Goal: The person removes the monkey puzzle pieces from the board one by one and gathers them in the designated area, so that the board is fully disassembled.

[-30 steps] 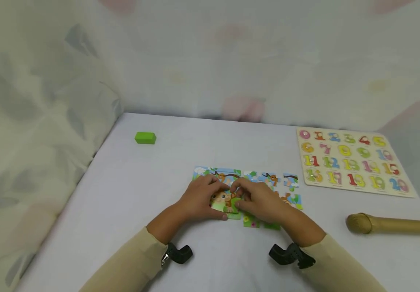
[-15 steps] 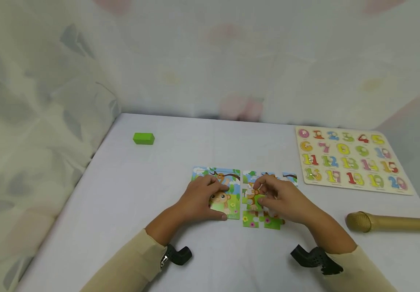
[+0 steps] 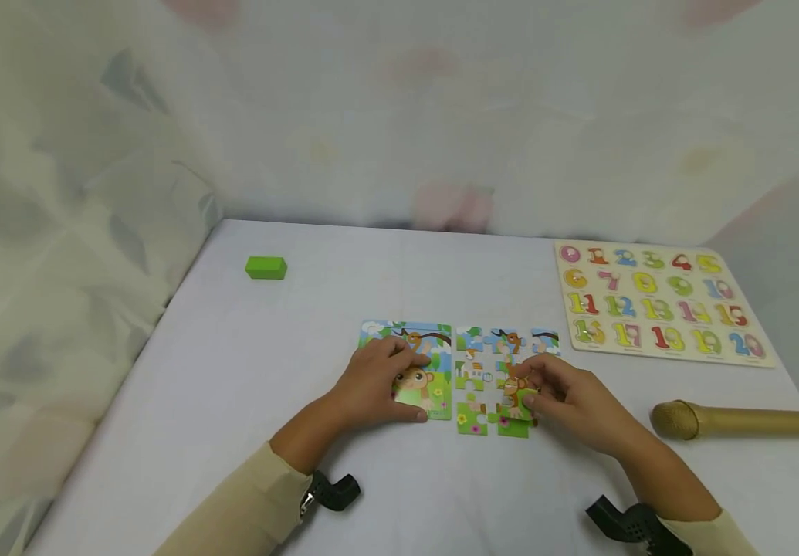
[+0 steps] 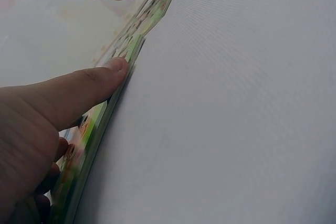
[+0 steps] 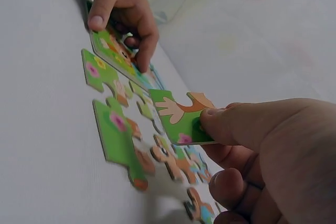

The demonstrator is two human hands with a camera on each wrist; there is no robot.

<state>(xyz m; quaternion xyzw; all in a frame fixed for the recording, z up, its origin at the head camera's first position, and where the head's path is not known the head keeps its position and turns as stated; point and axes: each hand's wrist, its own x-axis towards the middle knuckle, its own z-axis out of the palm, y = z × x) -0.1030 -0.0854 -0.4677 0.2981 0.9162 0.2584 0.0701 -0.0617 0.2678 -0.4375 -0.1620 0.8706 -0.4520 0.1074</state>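
A jigsaw board point(image 3: 442, 390) with a monkey picture lies flat at the middle of the table. My left hand point(image 3: 367, 382) rests on its left part, the thumb along the near edge and the other fingers spread over the picture. Between thumb and fingers, my right hand point(image 3: 576, 401) pinches a puzzle piece point(image 5: 176, 116), green with a pink flower and a tan limb. That piece is held tilted above several loose puzzle pieces point(image 3: 472, 421), which lie in rough rows right of the board. The right hand hides some of them in the head view.
A number peg board point(image 3: 663, 301) lies at the back right. A gold microphone point(image 3: 753, 422) is at the right edge. A green block point(image 3: 265, 268) sits at the back left. Patterned cloth point(image 3: 455, 116) hangs behind and on the left.
My right hand has moved right from the jigsaw board with the puzzle piece in its fingers, now above the loose pieces. My left hand has stayed on the board. The head view has shifted slightly.
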